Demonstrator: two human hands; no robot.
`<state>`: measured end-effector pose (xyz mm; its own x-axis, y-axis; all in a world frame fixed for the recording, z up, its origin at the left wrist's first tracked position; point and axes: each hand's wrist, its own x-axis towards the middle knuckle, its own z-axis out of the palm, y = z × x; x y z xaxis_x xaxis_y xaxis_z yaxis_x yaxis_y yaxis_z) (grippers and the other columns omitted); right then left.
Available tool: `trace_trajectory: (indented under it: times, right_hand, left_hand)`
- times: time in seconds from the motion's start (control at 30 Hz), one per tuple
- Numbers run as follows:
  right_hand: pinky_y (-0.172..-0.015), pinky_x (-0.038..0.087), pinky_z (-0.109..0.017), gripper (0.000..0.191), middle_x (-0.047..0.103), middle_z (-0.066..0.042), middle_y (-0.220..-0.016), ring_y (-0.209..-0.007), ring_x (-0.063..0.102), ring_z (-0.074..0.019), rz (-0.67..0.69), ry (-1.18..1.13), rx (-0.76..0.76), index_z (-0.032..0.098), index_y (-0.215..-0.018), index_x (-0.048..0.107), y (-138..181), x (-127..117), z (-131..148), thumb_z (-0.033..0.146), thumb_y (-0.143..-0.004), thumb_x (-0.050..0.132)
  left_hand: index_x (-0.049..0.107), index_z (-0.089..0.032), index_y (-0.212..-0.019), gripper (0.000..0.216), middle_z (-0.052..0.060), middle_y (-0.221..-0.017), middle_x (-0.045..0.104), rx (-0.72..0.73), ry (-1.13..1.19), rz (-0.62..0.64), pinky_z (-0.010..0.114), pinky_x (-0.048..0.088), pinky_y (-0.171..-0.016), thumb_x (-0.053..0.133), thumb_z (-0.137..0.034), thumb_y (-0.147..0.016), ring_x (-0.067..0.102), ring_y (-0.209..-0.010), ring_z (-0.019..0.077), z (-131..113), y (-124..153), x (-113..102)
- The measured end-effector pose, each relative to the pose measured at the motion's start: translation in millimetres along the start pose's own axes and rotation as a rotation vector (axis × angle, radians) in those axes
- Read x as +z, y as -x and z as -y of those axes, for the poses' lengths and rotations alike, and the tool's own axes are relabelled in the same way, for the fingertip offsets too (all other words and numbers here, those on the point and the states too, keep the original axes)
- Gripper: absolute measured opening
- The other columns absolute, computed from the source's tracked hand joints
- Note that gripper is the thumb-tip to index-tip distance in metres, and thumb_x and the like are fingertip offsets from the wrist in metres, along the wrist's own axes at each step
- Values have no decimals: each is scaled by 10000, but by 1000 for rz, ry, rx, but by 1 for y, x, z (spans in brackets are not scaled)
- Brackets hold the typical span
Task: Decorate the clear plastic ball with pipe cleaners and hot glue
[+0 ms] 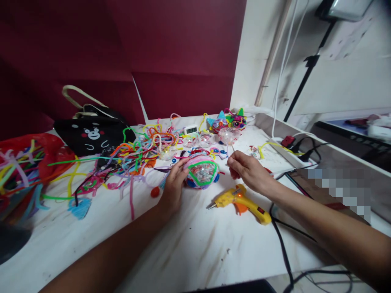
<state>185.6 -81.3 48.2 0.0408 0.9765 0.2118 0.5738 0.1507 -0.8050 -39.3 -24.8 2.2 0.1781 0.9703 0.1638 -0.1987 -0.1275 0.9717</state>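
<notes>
A clear plastic ball (202, 172) wrapped in pink, green and blue pipe cleaners rests on the white table (189, 244). My left hand (174, 184) cups its left side, fingers curled against it. My right hand (249, 170) hovers just right of the ball, fingers pinched on something thin I cannot make out. A yellow glue gun (241, 201) lies on the table just below my right hand, nozzle pointing left.
A tangle of coloured pipe cleaners (134, 156) spreads left of the ball. Clear domes (229, 135), a decorated cat-like ball (227, 120) and a small timer (191, 130) sit behind. A black bag (91, 134) and red bag (27, 162) lie left; cables (282, 240) run right.
</notes>
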Motion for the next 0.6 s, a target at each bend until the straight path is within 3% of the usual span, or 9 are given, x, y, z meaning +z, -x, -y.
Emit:
trace_trajectory:
  times: [0.23, 0.37, 0.6]
  right_hand:
    - [-517, 326, -253, 286, 462, 54, -581, -524, 442, -117, -2, 101, 13, 231, -761, 478, 28, -11, -2, 409, -961, 380]
    - [-543, 348, -268, 244, 527, 31, -616, -568, 495, -136, 34, 173, -7, 230, -787, 512, 47, -16, -4, 385, -947, 413]
    - [-539, 397, -264, 199, 609, 7, -679, -589, 554, -144, 144, 64, 37, 224, -802, 510, 69, -23, -24, 358, -928, 434]
  left_hand:
    - [587, -243, -1251, 401, 61, -1383, 553, 28, -71, 11, 365, 443, -1003, 576, -382, -875, 502, -1281, 273, 3, 0, -4]
    - [582, -243, -1220, 372, 58, -1344, 570, 32, -61, -16, 352, 449, -971, 550, -379, -876, 515, -1250, 262, 3, 0, -3]
    - [583, -245, -1174, 330, 22, -1222, 616, 72, -66, -38, 309, 421, -968, 552, -355, -864, 540, -1165, 217, 6, -1, -5]
